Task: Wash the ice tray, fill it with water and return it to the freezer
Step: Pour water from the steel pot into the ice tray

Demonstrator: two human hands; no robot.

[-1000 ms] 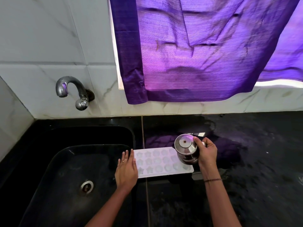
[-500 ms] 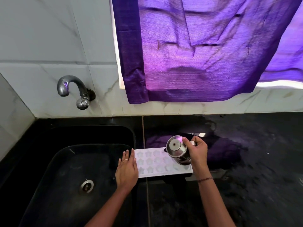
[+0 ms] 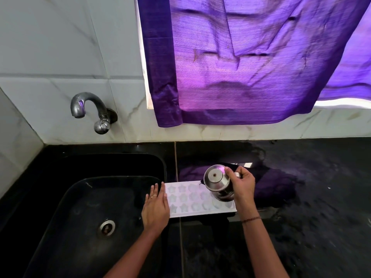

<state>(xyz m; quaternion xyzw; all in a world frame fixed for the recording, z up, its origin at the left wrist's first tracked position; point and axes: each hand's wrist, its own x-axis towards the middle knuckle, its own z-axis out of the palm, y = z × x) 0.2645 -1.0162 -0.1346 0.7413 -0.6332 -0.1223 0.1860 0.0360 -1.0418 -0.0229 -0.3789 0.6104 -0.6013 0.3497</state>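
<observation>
A white ice tray [image 3: 188, 199] with star-shaped cells lies flat on the black counter, just right of the sink. My left hand [image 3: 155, 207] rests flat with straight fingers on the tray's left end. My right hand [image 3: 244, 186] grips a small steel pot [image 3: 217, 182], tipped on its side above the tray's right half, its round base facing the camera. The pot hides some of the right-hand cells.
A black sink [image 3: 96, 207] with a steel drain [image 3: 106, 227] lies to the left, a steel tap [image 3: 90, 109] on the tiled wall above it. A purple curtain [image 3: 251, 57] hangs behind. The black counter [image 3: 311, 217] looks wet.
My right hand has carried the steel pot leftward over the tray and tipped it further. The left hand and the tray have stayed in place.
</observation>
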